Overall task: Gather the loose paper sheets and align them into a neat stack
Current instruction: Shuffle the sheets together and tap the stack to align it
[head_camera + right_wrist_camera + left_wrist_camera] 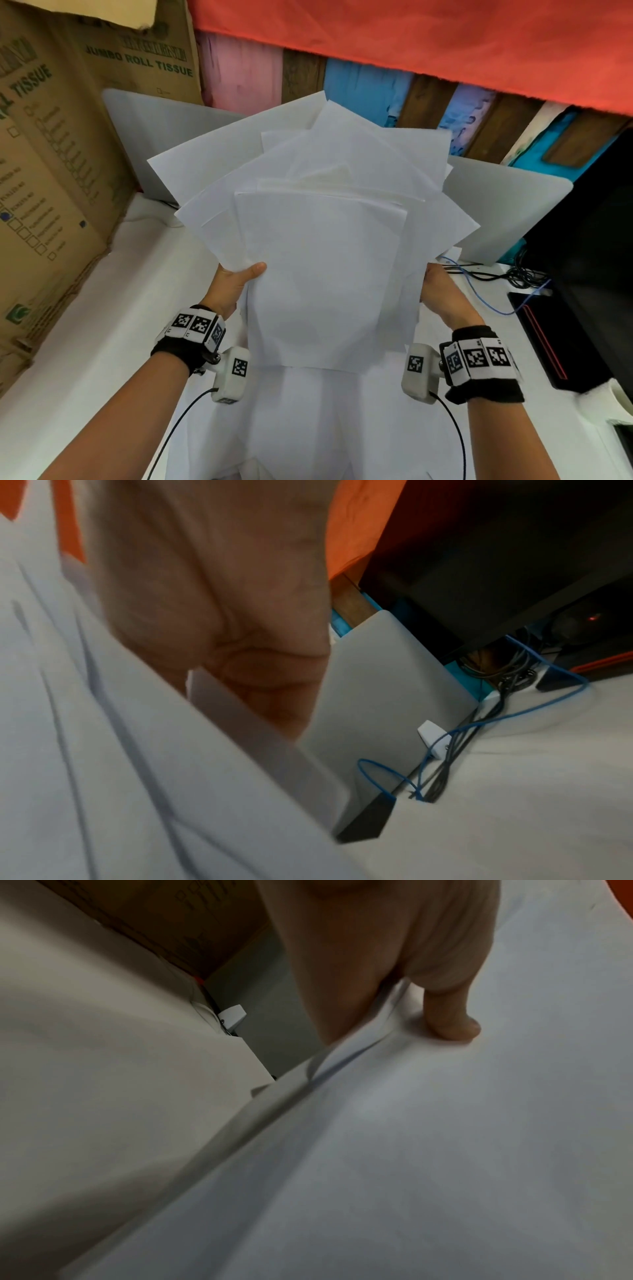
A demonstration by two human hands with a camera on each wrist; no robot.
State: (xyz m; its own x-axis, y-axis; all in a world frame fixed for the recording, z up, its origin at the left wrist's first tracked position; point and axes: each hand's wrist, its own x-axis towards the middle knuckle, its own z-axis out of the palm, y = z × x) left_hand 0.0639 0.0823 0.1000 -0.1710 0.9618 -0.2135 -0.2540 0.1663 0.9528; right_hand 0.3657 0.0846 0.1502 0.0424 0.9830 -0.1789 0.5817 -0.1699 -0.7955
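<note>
A fanned, uneven bundle of white paper sheets (325,257) is held upright above the white table (102,342), its corners sticking out at different angles. My left hand (236,284) grips the bundle's lower left edge, thumb (448,1020) pressed on the front sheet (411,1150), fingers hidden behind. My right hand (438,287) holds the lower right edge. In the right wrist view its palm (240,615) lies against the offset sheet edges (103,750), and the fingertips are hidden by paper.
Cardboard tissue boxes (51,171) stand along the left. Two grey laptop lids (154,137) (507,212) stand behind the bundle. A black monitor (589,257) and a tangle of blue and black cables (496,277) occupy the right side.
</note>
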